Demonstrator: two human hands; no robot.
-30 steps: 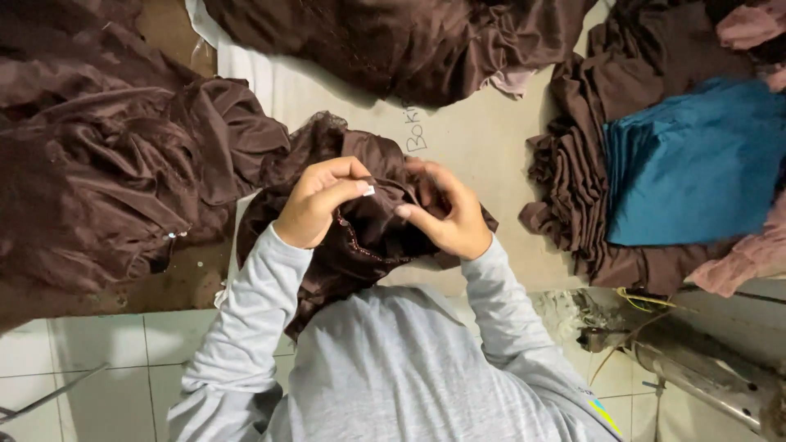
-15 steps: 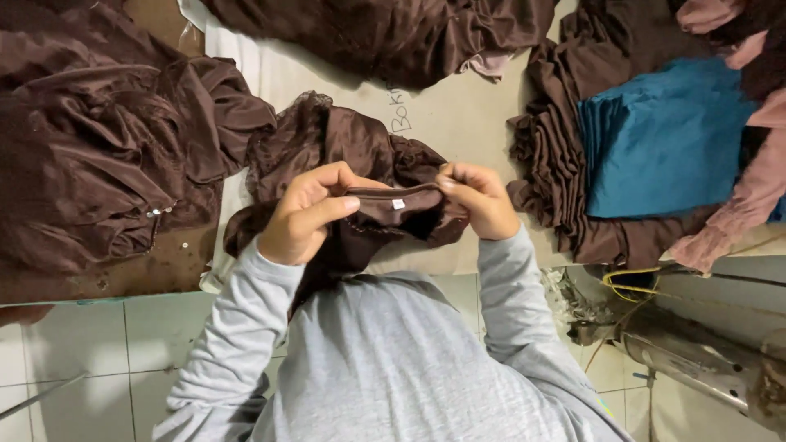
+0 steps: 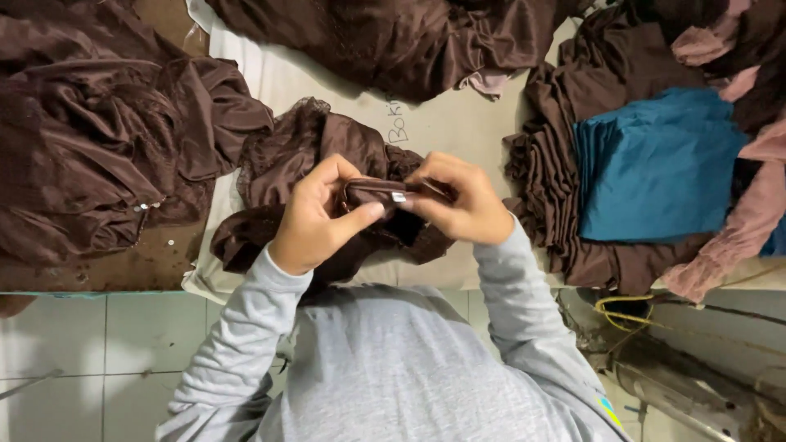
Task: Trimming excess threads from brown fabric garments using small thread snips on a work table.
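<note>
Hands meet over the near edge of the table [image 3: 458, 123], both gripping one brown garment [image 3: 327, 155]. Left hand [image 3: 315, 217] pinches a folded edge of it, thumb stretched along the front and the fingers [image 3: 332, 173] curled over the top, pressed close together. Right hand [image 3: 458, 200] pinches the same edge from the other side, its fingers bent and bunched, tips nearly touching the left thumb. Between the two pinches sits a small white tag [image 3: 399, 196] on the edge, just beside the left thumb tip. From there the garment hangs down and spreads behind the hands, its lace trim lying on the pale table surface toward the far side and the left. Grey sleeves [image 3: 237, 344] run up from the bottom of the view to both wrists. At the left lies a large heap of brown cloth [image 3: 98, 139], near the garment but apart from the hands. More brown cloth [image 3: 385, 41] lies across the far side. To the right stands a stack of folded brown pieces [image 3: 548, 180], with a blue fold [image 3: 655, 172] on it and pink cloth [image 3: 737, 229] draped past it.
</note>
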